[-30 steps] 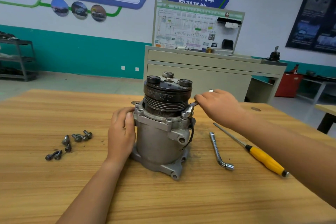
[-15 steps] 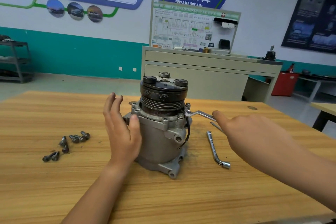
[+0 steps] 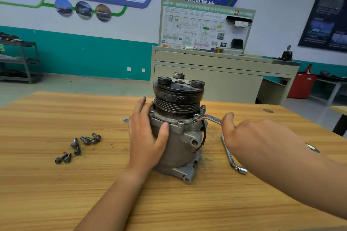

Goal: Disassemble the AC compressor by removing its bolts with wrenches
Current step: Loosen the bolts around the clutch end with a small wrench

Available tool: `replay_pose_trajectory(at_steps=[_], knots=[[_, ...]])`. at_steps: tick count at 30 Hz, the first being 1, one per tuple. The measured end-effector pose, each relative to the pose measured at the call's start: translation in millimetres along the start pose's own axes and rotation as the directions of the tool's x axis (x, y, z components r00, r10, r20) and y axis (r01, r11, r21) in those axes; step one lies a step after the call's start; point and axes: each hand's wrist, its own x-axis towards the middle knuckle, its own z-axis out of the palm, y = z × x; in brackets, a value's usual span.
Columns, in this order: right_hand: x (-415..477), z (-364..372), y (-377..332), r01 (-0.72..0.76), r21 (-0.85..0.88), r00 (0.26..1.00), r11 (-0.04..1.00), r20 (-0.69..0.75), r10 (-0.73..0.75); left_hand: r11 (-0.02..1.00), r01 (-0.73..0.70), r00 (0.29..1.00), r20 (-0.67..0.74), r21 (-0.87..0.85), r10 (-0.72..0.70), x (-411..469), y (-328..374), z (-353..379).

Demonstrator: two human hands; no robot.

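The grey AC compressor stands upright on the wooden table, its black pulley on top. My left hand rests against its left side, fingers straight and pointing up, thumb laid across the front of the housing. A flat ring wrench sits on a bolt at the right of the upper flange, its handle sticking out to the right. My right hand touches the outer end of that handle, and the back of the hand hides its fingers.
Several loose bolts lie on the table left of the compressor. An L-shaped socket wrench lies to its right, partly under my right arm. A grey cabinet stands beyond the table's far edge.
The wrench handle swung out to the right. My right hand let go of it and now touches its end. My left hand lifted off the compressor and returned to its side.
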Motion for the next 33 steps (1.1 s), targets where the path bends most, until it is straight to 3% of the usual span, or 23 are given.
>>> replay_pose_trajectory(at_steps=[4,10,16,20,22,24,26,29,33], knots=[[9.9,9.9,18.6,0.016,-0.095,0.996,0.995,-0.09,-0.024,0.994,-0.098,0.995,-0.001,0.043,0.098,0.0,-3.9,-1.5],[40.3,27.7,41.7,0.044,-0.083,0.985,0.996,-0.162,-0.057,0.968,-0.206,0.977,0.084,0.146,0.196,-4.3,-5.9,2.4],[87.9,55.8,45.2,0.049,0.006,0.913,0.999,-0.406,-0.043,0.955,-0.226,0.973,0.085,0.191,0.214,-10.0,-5.1,-1.3],[91.5,59.2,33.5,0.001,0.239,0.845,0.971,-0.519,0.127,0.962,-0.208,0.977,0.088,0.176,0.195,-12.6,-3.6,-0.6],[77.0,58.5,33.7,0.046,0.518,0.767,0.854,-0.566,0.302,0.969,-0.196,0.979,0.083,0.153,0.185,-12.4,-4.5,-0.1],[56.2,54.9,34.3,0.167,0.733,0.728,0.659,-0.542,0.419,0.976,-0.181,0.982,0.076,0.124,0.173,-12.2,-5.4,0.6],[35.4,48.9,33.0,0.217,0.779,0.75,0.589,-0.519,0.41,0.979,-0.174,0.984,0.068,0.106,0.167,-12.5,-5.3,0.8],[12.7,47.3,27.3,0.152,0.65,0.874,0.744,-0.44,0.205,0.981,-0.17,0.984,0.061,0.092,0.165,-13.5,-3.8,0.5],[1.8,48.6,19.5,0.012,0.546,0.938,0.838,-0.295,0.179,0.983,-0.159,0.986,0.061,0.097,0.154,-13.2,-2.1,-1.2]])
